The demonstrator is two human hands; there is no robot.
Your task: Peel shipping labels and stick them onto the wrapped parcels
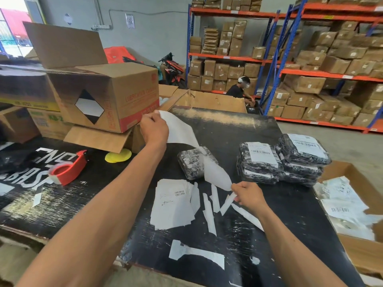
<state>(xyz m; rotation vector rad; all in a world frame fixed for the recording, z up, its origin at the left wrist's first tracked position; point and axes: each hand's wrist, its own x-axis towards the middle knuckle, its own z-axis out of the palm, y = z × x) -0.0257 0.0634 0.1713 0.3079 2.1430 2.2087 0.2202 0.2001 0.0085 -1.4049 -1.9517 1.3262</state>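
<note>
Black table (238, 235), white labels (173, 206), black-and-white mottled parcels (191, 164), red tape dispenser (69, 169) at 9 o'clock, yellow discs (118, 156).

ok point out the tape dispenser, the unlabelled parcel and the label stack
tape dispenser (69, 169), head view, red body
unlabelled parcel (190, 164), head view, wrapped top
label stack (173, 206), head view, top sheet

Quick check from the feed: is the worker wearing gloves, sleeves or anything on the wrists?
No. Both hands, left and right, are bare with no gloves. Both forearms are uncovered for as much as the frame shows, no sleeve in view. No watch, band or ring is visible on either wrist or on the fingers.
</note>
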